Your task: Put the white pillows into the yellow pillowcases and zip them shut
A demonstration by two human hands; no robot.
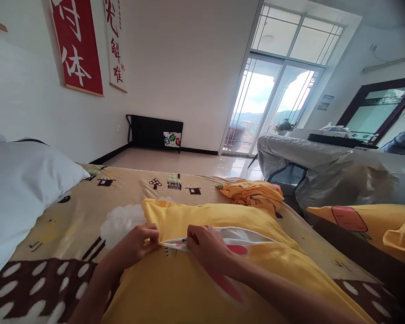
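A yellow pillowcase (175, 283) with pink print lies in front of me on the bed, a white pillow (239, 234) showing through its long zipper opening. My left hand (138, 245) is closed, pinching the case's fabric at the left end of the opening. Just to the right, my right hand (207, 247) is closed with its fingertips on the zipper (182, 241). A small dark spot shows beside those fingertips, too small to make out clearly. Right of my right hand the opening gapes.
A patterned blanket (131, 180) covers the bed. A white pillow (50, 171) lies at left, crumpled orange cloth (253, 193) beyond the pillowcase. At right hangs another yellow cloth (384, 225) with a carrot print. Farther off stands a plastic-covered table (290, 146).
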